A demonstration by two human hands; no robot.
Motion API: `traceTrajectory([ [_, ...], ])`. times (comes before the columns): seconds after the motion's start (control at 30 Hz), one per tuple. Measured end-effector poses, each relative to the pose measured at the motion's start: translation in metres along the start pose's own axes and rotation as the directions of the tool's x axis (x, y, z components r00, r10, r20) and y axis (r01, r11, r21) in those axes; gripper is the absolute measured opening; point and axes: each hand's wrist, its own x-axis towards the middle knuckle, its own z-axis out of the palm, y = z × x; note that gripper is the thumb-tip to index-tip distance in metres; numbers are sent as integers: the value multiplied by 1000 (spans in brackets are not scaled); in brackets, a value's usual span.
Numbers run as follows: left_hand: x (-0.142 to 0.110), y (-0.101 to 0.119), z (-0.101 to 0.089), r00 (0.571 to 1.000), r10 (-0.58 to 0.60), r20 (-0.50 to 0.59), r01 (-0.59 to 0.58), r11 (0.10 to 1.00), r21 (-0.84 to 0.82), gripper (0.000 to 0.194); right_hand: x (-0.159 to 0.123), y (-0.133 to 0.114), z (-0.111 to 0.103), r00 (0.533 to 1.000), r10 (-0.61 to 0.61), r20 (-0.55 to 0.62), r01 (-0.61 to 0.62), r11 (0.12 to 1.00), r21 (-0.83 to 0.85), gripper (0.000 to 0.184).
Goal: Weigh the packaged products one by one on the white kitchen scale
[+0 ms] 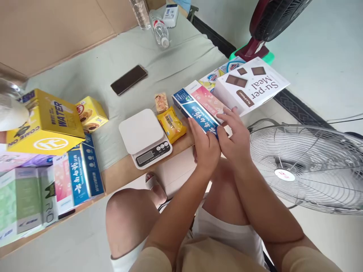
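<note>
A blue toothpaste box (200,112) with a pink-and-white floral side lies at the table's front right edge. My left hand (206,145) grips its near end, thumb on top and index finger along the left side. My right hand (234,138) holds the same end from the right, its fingers over the pink part. Just left of it are a yellow snack packet (171,124), a small clear-wrapped snack (161,102) and a white kitchen scale (141,132) with a bare plate. The white Su-per Meal box (251,85) stands just beyond my right hand.
Yellow boxes (53,117) and more toothpaste boxes (78,173) are stacked at left, where a person's hand holds something whitish. A phone (129,80) and plastic bottles (159,30) lie farther back. A wire-caged fan (306,166) stands close on the right.
</note>
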Motion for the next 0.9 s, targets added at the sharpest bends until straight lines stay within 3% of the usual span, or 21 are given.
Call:
traceTrajectory([
  [0.2, 14, 1, -1, 994, -69, -79, 70, 998, 1, 66, 5, 8, 12, 988, 103, 112, -98, 994, -51, 44],
  [0.33, 22, -3, 0, 997, -55, -53, 56, 998, 26, 65, 4, 11, 16, 986, 118, 120, -109, 991, -80, 48],
  [0.43, 17, 1, -3, 998, -17, -57, 18, 999, 32, 65, 2, 7, 12, 995, 63, 74, -56, 994, -94, 47],
  [0.5, 6, 7, -15, 993, 77, -93, -72, 996, 58, 62, -1, -1, 8, 997, -62, 35, 64, 995, -74, 47],
  [0.6, -21, 21, -56, 927, 335, -172, -318, 941, 120, 54, -10, -19, 6, 960, -278, 7, 278, 960, -19, 45],
  [0.7, -50, 31, -119, 839, 487, -244, -444, 871, 209, 45, -23, -40, 17, 914, -404, -24, 405, 913, 49, 44],
  [0.8, -79, 32, -188, 793, 498, -350, -400, 860, 317, 42, -40, -63, 43, 869, -494, 17, 489, 864, 123, 44],
  [0.9, -107, 21, -252, 740, 468, -483, -290, 870, 398, 40, -57, -92, 70, 805, -575, 145, 548, 815, 190, 45],
])
